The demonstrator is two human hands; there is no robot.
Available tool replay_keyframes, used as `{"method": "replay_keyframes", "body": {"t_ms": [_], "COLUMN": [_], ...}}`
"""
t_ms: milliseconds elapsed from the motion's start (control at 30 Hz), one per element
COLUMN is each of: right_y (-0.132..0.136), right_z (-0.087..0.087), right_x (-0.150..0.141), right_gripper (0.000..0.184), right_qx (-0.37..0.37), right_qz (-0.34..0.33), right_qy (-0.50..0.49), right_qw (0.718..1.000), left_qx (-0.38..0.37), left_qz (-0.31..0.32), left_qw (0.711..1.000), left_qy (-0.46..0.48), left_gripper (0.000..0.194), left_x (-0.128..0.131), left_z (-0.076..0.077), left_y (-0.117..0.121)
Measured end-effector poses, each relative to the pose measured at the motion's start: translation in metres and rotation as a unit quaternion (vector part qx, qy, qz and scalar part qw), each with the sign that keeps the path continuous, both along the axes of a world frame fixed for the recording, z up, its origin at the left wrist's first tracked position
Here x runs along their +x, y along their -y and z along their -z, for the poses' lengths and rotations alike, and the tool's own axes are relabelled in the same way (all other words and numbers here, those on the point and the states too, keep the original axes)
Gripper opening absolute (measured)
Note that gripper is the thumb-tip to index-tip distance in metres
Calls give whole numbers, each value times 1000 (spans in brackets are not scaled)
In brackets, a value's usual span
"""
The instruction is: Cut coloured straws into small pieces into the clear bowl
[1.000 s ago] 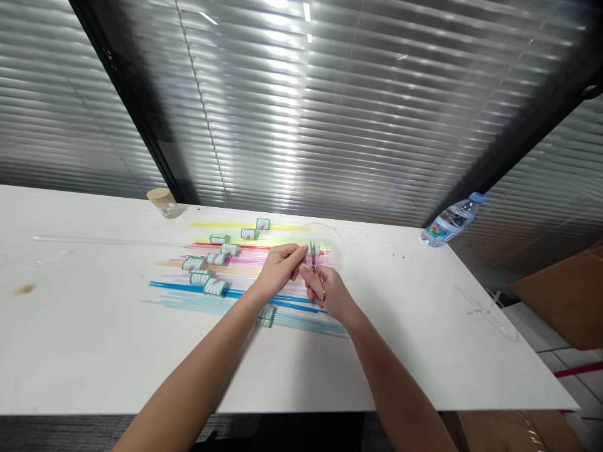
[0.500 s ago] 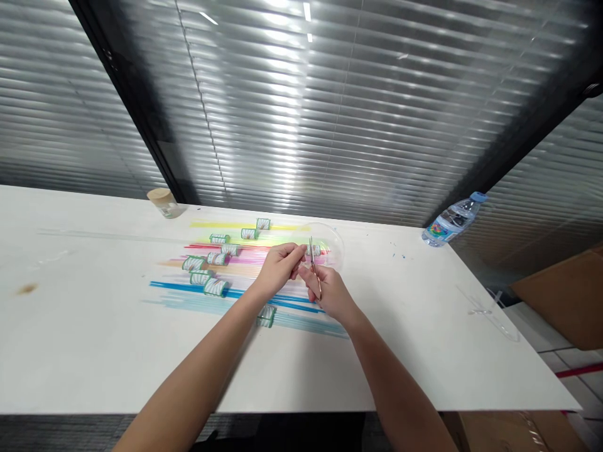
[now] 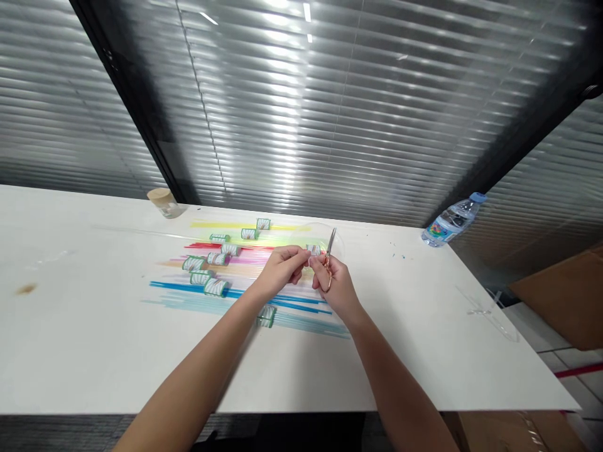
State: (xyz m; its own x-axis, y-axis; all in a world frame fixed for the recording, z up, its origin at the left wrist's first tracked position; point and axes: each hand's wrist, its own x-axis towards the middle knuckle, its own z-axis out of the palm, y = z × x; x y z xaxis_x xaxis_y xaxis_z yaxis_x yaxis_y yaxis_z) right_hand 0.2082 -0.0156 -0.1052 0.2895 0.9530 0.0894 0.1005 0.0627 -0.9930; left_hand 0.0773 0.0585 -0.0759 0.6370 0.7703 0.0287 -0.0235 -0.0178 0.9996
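Note:
My right hand (image 3: 335,282) is closed round small gold scissors (image 3: 329,251), blades pointing up and away. My left hand (image 3: 281,269) is pinched shut just to its left, fingertips almost touching the right hand; what it pinches looks like a thin clear tube (image 3: 141,231) running far left over the table. Both hands hover above rows of coloured straws (image 3: 226,292) laid flat, blue nearest, then pink, red and yellow. Several small green-striped rolls (image 3: 215,287) lie among them. A clear round dish (image 3: 336,238) stands just behind the hands.
A white table (image 3: 94,339) carries everything. A small jar with a tan lid (image 3: 162,202) stands at the back left, a water bottle (image 3: 451,220) lies at the back right, and a clear plastic piece (image 3: 490,312) rests near the right edge. Cardboard boxes (image 3: 560,295) stand beyond it.
My right hand has shifted right and turned, so the scissors tilt to the right, away from my left fingertips. The long clear tube's far end has moved right.

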Motion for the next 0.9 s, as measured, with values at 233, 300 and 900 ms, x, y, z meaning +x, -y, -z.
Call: {"method": "replay_keyframes", "body": {"t_ms": [233, 300, 900], "right_y": [1, 1, 0], "right_z": [-4, -5, -10], "right_x": [2, 5, 11], "right_gripper": [30, 30, 30], "right_qx": [71, 63, 50], "right_qz": [28, 32, 103], "right_qy": [19, 16, -32], "right_qw": [997, 997, 993], "left_qx": [-19, -30, -117], "left_qz": [11, 7, -63], "left_qw": [999, 998, 982], "left_qy": [37, 55, 134], "left_gripper": [46, 45, 52], "left_x": [-1, -2, -2], "left_z": [5, 5, 2], "left_y": [-6, -9, -16]}}
